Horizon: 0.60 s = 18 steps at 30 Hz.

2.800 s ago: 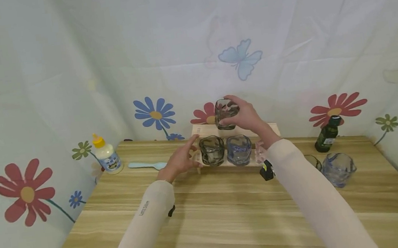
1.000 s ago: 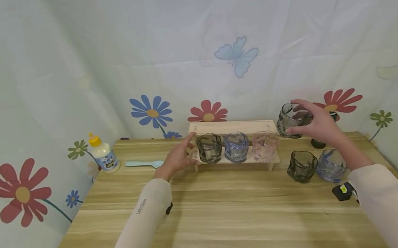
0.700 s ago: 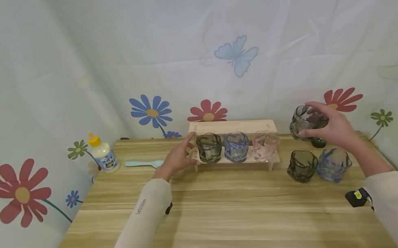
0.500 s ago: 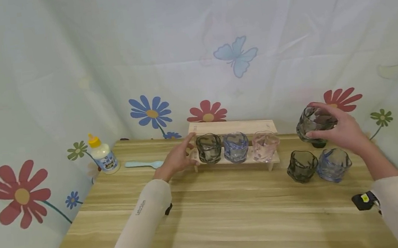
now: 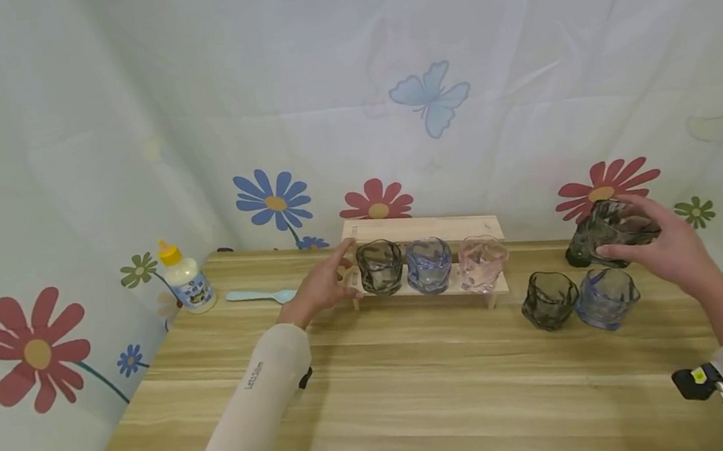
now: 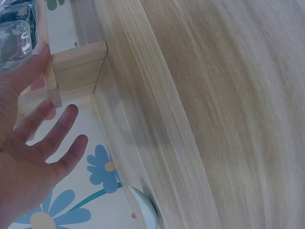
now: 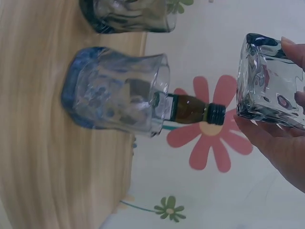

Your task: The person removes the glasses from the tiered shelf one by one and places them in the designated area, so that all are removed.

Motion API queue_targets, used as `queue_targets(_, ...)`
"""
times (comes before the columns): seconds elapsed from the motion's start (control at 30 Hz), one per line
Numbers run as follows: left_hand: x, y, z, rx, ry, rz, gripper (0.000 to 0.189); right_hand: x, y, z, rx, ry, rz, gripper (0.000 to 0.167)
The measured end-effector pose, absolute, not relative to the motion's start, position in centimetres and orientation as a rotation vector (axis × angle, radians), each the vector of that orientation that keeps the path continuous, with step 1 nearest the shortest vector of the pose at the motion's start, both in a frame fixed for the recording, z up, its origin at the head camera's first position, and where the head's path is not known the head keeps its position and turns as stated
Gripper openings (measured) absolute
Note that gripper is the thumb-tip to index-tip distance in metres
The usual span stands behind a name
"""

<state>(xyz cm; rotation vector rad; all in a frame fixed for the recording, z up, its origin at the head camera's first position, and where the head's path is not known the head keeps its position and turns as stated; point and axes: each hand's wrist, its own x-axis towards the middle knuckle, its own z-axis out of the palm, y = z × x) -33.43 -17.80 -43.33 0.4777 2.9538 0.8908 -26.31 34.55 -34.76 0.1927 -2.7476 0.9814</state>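
Right hand (image 5: 669, 250) has its thumb and fingers curled round a smoky grey glass tumbler (image 5: 616, 230), holding it up off the worktop (image 5: 422, 404) over the back right corner. A dark bottle with a black cap (image 7: 188, 109) stands near that corner, mostly hidden behind the held glass in the head view. Just in front, a second smoky tumbler (image 5: 549, 301) and a blue tumbler (image 5: 606, 299) stand side by side.

Left hand (image 5: 320, 290) is at the left end of a wooden rack (image 5: 422, 230), thumb and fingers spread wide; looks like it's only touching the wood, but some fingertips are hidden. The rack's by the back edge, with dark grey (image 5: 380, 268), blue (image 5: 429, 266) and pink tumblers (image 5: 483, 264) lined up on its lower shelf.

Over left, a pale blue spoon (image 5: 258, 295) lies near a yellow-capped squeeze bottle (image 5: 190, 284) by the back left corner.
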Motion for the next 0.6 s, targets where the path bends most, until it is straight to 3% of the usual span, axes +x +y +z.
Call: queue_targets(0.6,-33.4,-17.7,-43.3,0.464,2.949,0.892,0.104,-25.3,38.5,-37.9,-0.116,-2.706,0.949,0.092)
